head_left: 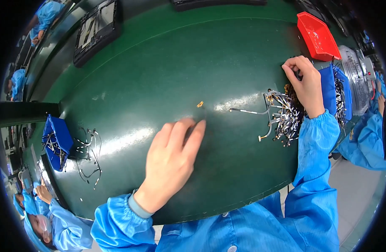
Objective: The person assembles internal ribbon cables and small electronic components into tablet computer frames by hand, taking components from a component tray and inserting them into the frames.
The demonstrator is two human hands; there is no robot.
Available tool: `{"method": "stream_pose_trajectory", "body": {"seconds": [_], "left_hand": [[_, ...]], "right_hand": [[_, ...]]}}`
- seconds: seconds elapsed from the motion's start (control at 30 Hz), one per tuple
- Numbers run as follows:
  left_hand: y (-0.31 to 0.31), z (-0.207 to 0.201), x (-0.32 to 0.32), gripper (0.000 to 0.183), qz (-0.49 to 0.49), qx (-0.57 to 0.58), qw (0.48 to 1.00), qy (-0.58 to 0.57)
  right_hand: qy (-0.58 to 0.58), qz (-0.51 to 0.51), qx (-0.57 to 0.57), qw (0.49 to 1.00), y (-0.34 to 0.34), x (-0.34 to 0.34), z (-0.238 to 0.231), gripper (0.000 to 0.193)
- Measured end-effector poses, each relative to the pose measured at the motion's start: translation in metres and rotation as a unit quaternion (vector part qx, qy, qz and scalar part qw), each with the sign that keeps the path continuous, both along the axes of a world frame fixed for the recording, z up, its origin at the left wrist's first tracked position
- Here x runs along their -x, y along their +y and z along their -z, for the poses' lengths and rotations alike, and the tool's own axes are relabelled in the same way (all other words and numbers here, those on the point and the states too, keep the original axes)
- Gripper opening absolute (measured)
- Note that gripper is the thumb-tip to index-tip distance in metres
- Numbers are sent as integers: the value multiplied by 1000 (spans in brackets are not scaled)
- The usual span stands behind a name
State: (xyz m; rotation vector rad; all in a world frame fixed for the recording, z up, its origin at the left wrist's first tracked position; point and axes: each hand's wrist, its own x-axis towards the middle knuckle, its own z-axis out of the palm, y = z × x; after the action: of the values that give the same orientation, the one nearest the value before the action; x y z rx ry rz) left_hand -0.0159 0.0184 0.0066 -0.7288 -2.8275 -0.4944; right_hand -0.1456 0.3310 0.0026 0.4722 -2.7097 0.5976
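My left hand [170, 161] hovers over the middle of the green table, thumb and forefinger apart, with nothing visible between them. Just beyond its fingertips lies a small gold-coloured piece [200, 104]. On the right, my right hand [304, 82] is closed, with thumb and forefinger pinched together; whatever they may hold is too small to make out. Beneath and beside that wrist is a heap of short cables [287, 119] with silver, black and gold parts. One grey cable [249, 111] sticks out leftward from the heap.
Right of the heap stand a red bin [319, 38], a blue bin [327, 82] with more cables and clear plastic trays [354, 80]. At left are another blue bin [58, 138] and loose cables [90, 155]. A black framed unit [96, 31] lies far left. Co-workers sit around.
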Motion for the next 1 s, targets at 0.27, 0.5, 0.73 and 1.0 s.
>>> {"method": "stream_pose_trajectory", "body": {"seconds": [0.27, 0.5, 0.73, 1.0], "left_hand": [[-12, -23, -23, 32, -57, 56, 996, 26], [4, -15, -20, 32, -87, 9, 996, 11], [3, -8, -18, 47, -86, 26, 996, -12], [-11, 1, -24, 32, -80, 44, 995, 29]], "right_hand": [[12, -112, 51, 992, -7, 0, -9, 10], [-31, -117, 40, 992, -4, 1, -15, 15], [8, -134, -23, 991, -23, -1, -12, 8], [-2, -370, -68, 927, -142, -46, -20, 23]]}}
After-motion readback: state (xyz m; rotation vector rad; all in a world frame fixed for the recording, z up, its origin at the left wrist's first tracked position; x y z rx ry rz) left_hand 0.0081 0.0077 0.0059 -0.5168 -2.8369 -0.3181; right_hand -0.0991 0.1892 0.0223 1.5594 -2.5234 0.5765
